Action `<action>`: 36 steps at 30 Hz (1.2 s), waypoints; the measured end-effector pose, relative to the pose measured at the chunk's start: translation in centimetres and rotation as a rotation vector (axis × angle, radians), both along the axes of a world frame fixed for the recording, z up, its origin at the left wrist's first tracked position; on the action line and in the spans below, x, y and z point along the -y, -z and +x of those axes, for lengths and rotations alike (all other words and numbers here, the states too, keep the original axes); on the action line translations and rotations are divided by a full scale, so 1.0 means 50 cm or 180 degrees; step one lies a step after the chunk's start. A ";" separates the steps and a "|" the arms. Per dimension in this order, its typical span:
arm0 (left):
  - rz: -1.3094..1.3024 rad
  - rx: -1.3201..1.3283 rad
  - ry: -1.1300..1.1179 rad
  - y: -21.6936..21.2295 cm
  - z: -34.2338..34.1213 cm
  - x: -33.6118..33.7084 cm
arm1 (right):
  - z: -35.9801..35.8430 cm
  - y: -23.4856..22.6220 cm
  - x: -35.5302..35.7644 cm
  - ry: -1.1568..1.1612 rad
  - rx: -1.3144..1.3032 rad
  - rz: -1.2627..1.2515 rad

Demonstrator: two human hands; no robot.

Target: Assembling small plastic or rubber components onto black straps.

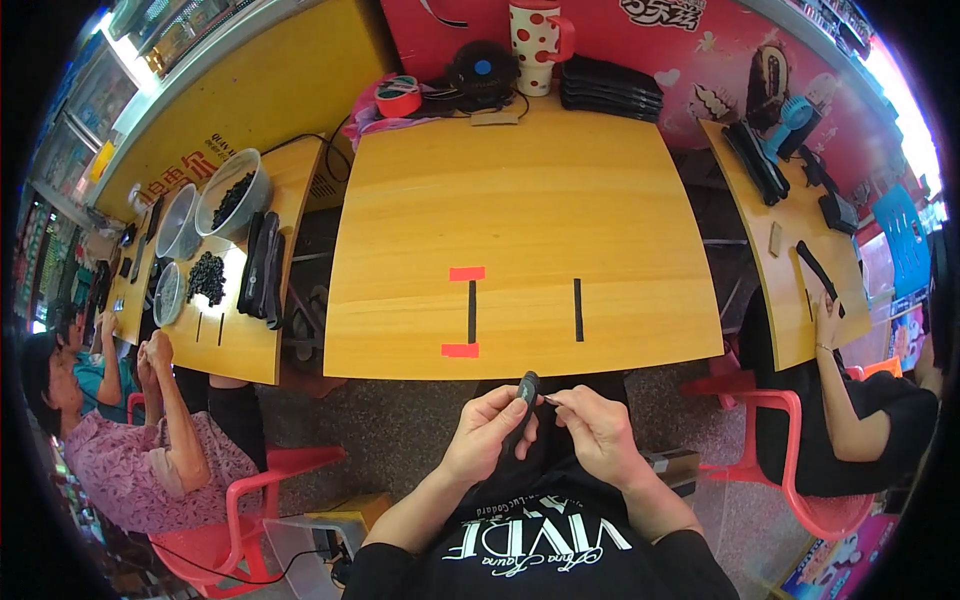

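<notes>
My left hand (490,428) is closed around a small dark tube-like piece (526,392) with a rounded black end, held just off the near edge of the table. Beside it, my right hand (598,430) is pinched shut. A thin tip shows between its fingers, close to the dark piece, but it is too small to name. Beyond my hands, a black strip (472,312) lies on the wooden table (520,200), with red tape (467,273) at its far end and more red tape at its near end. A second black strip (578,310) lies to the right.
At the table's back stand a round black device (483,68), a red-dotted mug (535,50), stacked black pouches (612,88) and a red tape roll (398,96). People sit at side tables left and right. The left table holds tubs (235,195) and small black pieces (207,278).
</notes>
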State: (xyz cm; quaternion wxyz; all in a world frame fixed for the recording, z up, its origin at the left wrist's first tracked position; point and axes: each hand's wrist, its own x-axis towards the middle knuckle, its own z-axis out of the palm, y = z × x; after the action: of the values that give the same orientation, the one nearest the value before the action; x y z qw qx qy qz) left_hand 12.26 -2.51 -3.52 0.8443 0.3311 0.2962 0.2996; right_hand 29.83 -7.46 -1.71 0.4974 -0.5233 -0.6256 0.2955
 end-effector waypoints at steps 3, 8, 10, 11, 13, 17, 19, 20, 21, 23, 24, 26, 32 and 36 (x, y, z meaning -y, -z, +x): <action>0.0215 -0.0234 -0.0119 -0.004 0.003 0.002 | -0.002 0.004 0.003 0.0076 0.0182 -0.0081; 0.0429 -0.0519 -0.0077 -0.001 0.009 0.008 | -0.001 -0.002 0.001 0.0266 0.0414 -0.0054; 0.0451 -0.0566 -0.0069 0.001 0.010 0.010 | 0.000 -0.003 -0.001 0.0324 0.0694 0.0004; 0.0479 -0.0612 -0.0067 0.001 0.011 0.011 | 0.001 -0.005 -0.002 0.0325 0.0693 -0.0001; 0.0528 -0.0681 -0.0061 -0.002 0.011 0.011 | 0.001 -0.008 -0.003 0.0378 0.0992 0.0053; 0.0714 -0.0819 -0.0101 -0.001 0.012 0.012 | 0.002 -0.009 -0.004 0.0433 0.1217 0.0196; 0.0858 -0.0983 -0.0157 -0.005 0.011 0.013 | 0.003 -0.011 -0.004 0.0489 0.1729 0.0256; 0.1004 -0.1145 -0.0208 -0.008 0.010 0.014 | 0.005 -0.016 -0.004 0.0482 0.1729 0.0256; 0.1000 -0.1143 -0.0211 -0.013 0.010 0.013 | 0.008 -0.024 -0.004 0.0427 0.2088 0.0231; 0.1665 -0.1592 -0.0224 -0.023 0.011 0.008 | 0.017 -0.035 -0.008 0.0364 0.2449 0.0207; 0.1662 -0.1590 -0.0226 -0.027 0.011 0.006 | 0.023 -0.041 -0.012 0.0232 0.2327 0.0177; 0.2126 -0.1577 -0.0347 -0.035 0.014 0.000 | 0.033 -0.047 -0.019 0.0098 0.2210 0.0152; 0.2184 -0.1619 -0.0357 -0.089 0.019 -0.019 | 0.041 -0.084 -0.024 -0.0270 0.1241 0.0082; 0.0846 -0.0825 -0.0234 -0.069 0.012 -0.023 | 0.041 -0.106 -0.024 0.0167 0.1376 0.0238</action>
State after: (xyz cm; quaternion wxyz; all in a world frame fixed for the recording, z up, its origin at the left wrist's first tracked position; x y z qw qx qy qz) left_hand 12.86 -1.35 -0.09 0.7365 0.4644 0.3722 0.3215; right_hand 31.89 -6.26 3.58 0.3783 -0.5718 -0.7144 0.1400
